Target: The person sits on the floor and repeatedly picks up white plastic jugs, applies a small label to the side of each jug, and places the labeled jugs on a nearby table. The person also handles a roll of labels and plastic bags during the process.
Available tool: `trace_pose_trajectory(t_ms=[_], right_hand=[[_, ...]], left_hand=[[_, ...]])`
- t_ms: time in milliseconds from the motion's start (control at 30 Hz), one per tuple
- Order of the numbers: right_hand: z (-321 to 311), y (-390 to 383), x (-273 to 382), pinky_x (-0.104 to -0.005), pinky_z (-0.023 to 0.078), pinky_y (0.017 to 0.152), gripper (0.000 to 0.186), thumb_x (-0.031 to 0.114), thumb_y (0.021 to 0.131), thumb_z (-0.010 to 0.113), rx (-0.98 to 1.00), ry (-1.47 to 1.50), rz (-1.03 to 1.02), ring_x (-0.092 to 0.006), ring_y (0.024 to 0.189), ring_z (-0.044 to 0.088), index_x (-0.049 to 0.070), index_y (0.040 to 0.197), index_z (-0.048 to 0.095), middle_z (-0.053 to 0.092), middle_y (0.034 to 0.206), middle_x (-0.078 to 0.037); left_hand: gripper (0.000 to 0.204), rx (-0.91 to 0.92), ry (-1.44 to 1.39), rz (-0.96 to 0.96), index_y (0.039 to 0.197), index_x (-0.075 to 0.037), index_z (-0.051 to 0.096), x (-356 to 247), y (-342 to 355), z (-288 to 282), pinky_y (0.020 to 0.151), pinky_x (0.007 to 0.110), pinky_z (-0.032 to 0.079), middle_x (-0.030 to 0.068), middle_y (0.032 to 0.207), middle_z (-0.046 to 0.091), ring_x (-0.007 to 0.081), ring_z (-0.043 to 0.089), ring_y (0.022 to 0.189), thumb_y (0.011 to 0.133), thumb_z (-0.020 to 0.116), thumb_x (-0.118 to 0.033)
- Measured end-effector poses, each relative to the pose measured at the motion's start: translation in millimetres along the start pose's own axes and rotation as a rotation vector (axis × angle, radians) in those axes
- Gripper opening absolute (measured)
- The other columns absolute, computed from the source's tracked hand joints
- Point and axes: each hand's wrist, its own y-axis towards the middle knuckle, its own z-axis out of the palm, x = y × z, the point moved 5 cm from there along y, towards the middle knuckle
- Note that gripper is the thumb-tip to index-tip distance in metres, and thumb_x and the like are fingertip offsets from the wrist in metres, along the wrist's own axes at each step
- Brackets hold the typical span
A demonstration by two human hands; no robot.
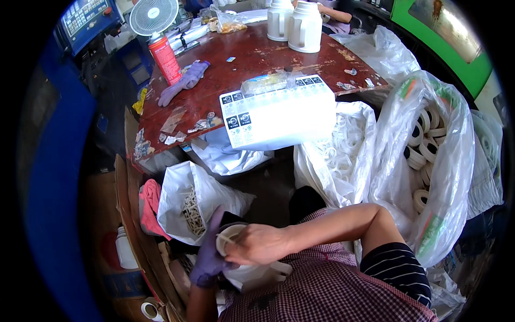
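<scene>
In my lap lies a white plastic jug [251,277], its round mouth [229,232] turned up toward the left. My left hand [208,260], in a purple glove, is closed around the jug's neck side. My bare right hand [257,244] is closed at the mouth, its fingers curled over the rim. A thin pale strip [225,238] shows by those fingertips; what they grip is mostly hidden. Just beyond the gloved hand, an open white sack [214,201] holds many thin off-white plastic pieces [192,212].
A worn red table [247,59] carries two white jugs [304,29], a red spray can [165,59], a purple glove [185,83], a fan [154,16] and a white printed box [279,115]. At right are sacks of translucent rings [343,147] and white rings [427,147]. Cardboard [131,214] stands left.
</scene>
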Motion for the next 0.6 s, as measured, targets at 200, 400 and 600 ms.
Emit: trace_pose_trajectory(t_ms=[200,400,600], right_hand=[[4,72,-20,-0.0402,0.050,0.081,0.022,0.022,0.086,0.061,0.209,-0.288,-0.329,-0.0292,0.075,0.066,0.002,0.092,0.062,0.063,0.069,-0.008],[-98,106,-103,-0.0415,0.051,0.088,0.026,0.017,0.080,0.062,-0.096,-0.509,-0.375,-0.0306,0.104,0.063,0.006,0.103,0.066,0.068,0.104,-0.009],[-311,84,-276,-0.0413,0.052,0.088,0.030,0.010,0.086,0.064,-0.520,-0.765,0.318,-0.0372,0.100,0.064,0.001,0.114,0.062,0.062,0.110,-0.021]], left_hand=[[0.126,-0.440,0.566,0.376,0.154,-0.001,0.016,-67,-22,-56,0.103,0.040,0.044,0.0174,0.132,0.053,0.0280,0.056,0.118,0.057,0.093,-0.023],[0.109,-0.956,0.849,0.462,0.152,0.000,0.022,-63,10,-139,0.111,0.039,0.036,0.0154,0.141,0.048,0.0290,0.048,0.129,0.061,0.083,-0.004],[0.108,-1.081,0.970,0.440,0.151,0.001,0.028,-58,6,-150,0.113,0.040,0.034,0.0167,0.143,0.046,0.0301,0.045,0.133,0.058,0.082,-0.011]])
